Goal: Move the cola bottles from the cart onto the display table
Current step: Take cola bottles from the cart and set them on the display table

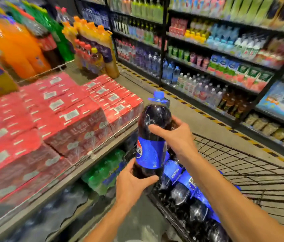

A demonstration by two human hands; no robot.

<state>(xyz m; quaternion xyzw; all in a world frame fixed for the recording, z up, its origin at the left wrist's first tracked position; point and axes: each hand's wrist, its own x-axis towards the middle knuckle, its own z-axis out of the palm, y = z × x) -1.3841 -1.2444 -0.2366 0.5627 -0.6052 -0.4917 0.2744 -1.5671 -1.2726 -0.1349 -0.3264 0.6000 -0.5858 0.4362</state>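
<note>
I hold the cola bottle (152, 137) upright above the front corner of the cart (242, 165), just beside the near edge of the counter (103, 149), left grip (132, 182) curled round its base, right grip (174, 135) wrapped round its shoulder. I would carry the weight from below and set it down flat beyond the red cases (64, 119). In the cart, more cola bottles (186, 186) lie on their sides.

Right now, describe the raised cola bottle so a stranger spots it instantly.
Find the black wire cart beside the display table. Above it, left hand and right hand hold one cola bottle. It alone is upright, blue cap up; the other bottles lie in the cart.
</note>
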